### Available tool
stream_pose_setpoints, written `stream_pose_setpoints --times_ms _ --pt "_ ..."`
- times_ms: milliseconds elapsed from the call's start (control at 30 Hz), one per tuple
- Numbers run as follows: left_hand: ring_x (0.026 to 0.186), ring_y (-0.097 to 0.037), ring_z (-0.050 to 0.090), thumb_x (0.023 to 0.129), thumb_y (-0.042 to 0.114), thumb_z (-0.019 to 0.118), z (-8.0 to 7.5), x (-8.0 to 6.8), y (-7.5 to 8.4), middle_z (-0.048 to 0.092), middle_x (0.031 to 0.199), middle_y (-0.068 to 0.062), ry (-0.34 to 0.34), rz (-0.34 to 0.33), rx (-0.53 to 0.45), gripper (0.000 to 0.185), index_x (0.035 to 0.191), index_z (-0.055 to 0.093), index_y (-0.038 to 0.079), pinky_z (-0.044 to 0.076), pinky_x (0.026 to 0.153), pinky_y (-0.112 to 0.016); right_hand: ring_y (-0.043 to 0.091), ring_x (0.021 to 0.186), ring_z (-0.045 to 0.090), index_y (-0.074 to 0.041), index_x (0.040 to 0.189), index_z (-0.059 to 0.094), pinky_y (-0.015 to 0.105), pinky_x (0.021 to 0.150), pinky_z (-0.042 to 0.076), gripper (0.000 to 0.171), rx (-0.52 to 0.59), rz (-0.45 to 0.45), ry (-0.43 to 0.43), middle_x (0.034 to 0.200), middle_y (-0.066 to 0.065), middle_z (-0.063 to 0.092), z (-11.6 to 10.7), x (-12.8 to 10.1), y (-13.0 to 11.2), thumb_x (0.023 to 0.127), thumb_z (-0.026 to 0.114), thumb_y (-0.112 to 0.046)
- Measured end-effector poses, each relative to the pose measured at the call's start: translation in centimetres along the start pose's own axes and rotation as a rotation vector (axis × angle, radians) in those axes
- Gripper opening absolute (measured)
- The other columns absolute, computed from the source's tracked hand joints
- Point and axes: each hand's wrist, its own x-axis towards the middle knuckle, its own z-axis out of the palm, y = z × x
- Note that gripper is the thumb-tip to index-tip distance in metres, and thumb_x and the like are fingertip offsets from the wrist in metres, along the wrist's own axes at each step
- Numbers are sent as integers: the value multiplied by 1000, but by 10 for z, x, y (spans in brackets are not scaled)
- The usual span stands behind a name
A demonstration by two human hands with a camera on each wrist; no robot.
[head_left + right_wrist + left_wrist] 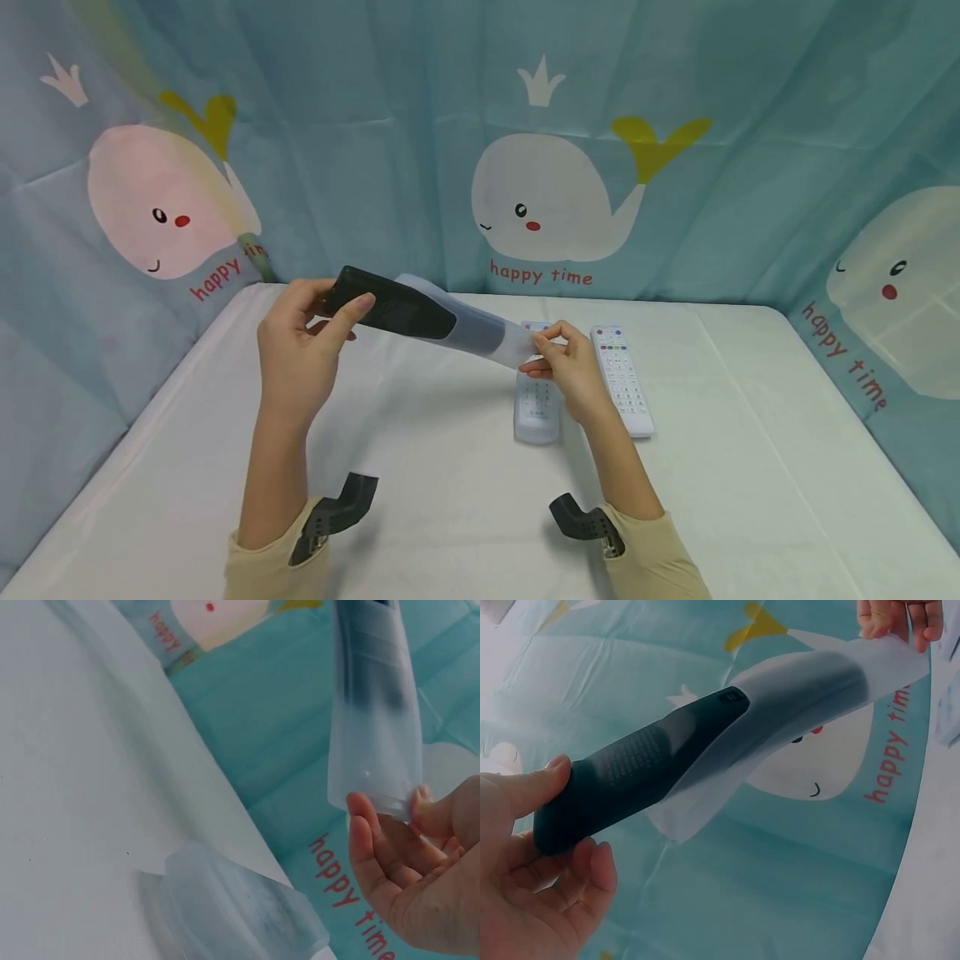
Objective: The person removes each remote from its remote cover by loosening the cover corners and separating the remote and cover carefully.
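My left hand [300, 350] [532, 862] grips the bare end of a black remote [390, 307] [637, 772] held up over the table. Its other end sits inside a translucent silicone sleeve [480, 333] [817, 682] [375, 727]. My right hand [558, 362] [420, 862] pinches the loose end of that sleeve between thumb and fingers. Under the right hand a white remote in a clear sleeve [537, 408] [232, 915] lies on the table. A bare white remote [621, 379] lies just to its right.
The table [450, 500] carries a white cloth. A blue curtain with whale prints [547, 200] hangs close behind and along both sides. Black wrist camera mounts [337, 508] [585, 521] stick out from both cuffs.
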Motion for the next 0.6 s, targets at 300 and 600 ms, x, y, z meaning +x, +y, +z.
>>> stream_pose_setpoints --times_ms 300,600 --pt "81 -5 61 99 9 75 -7 1 2 58 95 17 35 -13 9 22 114 72 -8 51 68 -13 12 69 72 0 108 58 20 68 59 11 -27 14 6 89 8 75 -4 -1 -1 110 56 -11" --pt "80 -3 61 100 8 73 -14 1 3 57 95 18 72 -14 7 24 117 72 -9 51 69 -14 16 72 74 1 111 58 21 69 60 12 -46 13 2 89 9 75 -7 0 0 110 56 -10"
